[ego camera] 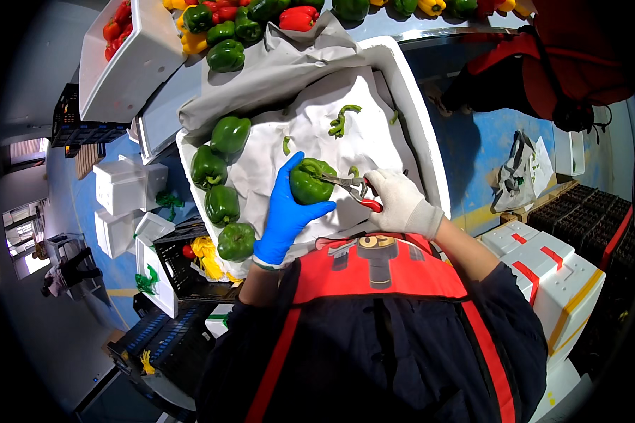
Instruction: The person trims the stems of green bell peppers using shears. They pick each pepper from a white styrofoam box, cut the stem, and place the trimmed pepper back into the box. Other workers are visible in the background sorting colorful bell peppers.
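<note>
In a blue glove, my left hand (286, 214) holds a green bell pepper (309, 186) with its stem side turned up and to the right. My right hand (400, 198), in a white knit glove, grips red-handled pruning shears (357, 186), whose blades reach the pepper's stem. Both hands are over a white foam box (426, 116) lined with pale paper (275, 169). Several green peppers (222, 205) stand along its left side. Cut stem pieces (339, 122) lie on the paper.
Red, yellow and green peppers (227, 55) cover the table beyond the box. A tilted foam box (137, 69) holds red peppers. Another person (540, 69) stands at the upper right. Stacked foam boxes (553, 275) are at my right, black crates (164, 343) at my left.
</note>
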Demonstrator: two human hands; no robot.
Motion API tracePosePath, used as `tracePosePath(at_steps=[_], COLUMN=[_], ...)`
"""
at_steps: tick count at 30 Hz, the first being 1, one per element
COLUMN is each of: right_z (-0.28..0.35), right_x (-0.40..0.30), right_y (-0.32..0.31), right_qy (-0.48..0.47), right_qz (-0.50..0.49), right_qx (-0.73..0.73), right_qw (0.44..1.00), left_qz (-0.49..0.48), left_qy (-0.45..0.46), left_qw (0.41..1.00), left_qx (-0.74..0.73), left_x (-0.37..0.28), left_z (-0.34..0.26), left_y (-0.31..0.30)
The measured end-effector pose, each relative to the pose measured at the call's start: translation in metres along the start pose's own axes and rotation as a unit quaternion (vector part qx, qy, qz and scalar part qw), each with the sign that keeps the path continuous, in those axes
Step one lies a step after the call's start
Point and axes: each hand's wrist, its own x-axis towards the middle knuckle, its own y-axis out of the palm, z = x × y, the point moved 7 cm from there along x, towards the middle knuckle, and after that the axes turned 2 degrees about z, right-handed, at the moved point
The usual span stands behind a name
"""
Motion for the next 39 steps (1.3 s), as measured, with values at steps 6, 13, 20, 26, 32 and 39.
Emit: tracePosePath(at_steps=[6, 13, 20, 26, 32, 39], right_z=[-0.015, -0.057, -0.054, -0.038, -0.037, -0.018], right_x=[-0.003, -0.015, -0.011, -0.009, -0.021, -0.008], right_y=[0.003, 0.013, 0.013, 0.017, 0.028, 0.047], right_qy=[0.055, 0.133, 0.157, 0.146, 0.157, 0.081], right_qz=[0.019, -0.002, -0.017, -0.007, 0.0, 0.041], right_qx=[-0.005, 0.121, 0.167, 0.159, 0.206, 0.138], right_qw=[0.998, 0.984, 0.973, 0.976, 0.966, 0.986], left_qz=[0.043, 0.08, 0.077, -0.009, 0.067, -0.179], left_qy=[-0.153, -0.314, -0.07, -0.007, -0.023, -0.016], left_qw=[0.987, 0.789, 0.838, 0.876, 0.997, 0.837], left_qx=[-0.013, -0.522, -0.535, -0.483, 0.036, 0.517], left_x=[0.006, 0.065, 0.306, 0.352, 0.196, 0.025], left_z=[0.013, -0.005, -0.132, -0.167, -0.113, -0.027], left_y=[0.006, -0.018, -0.052, -0.078, -0.114, -0.227])
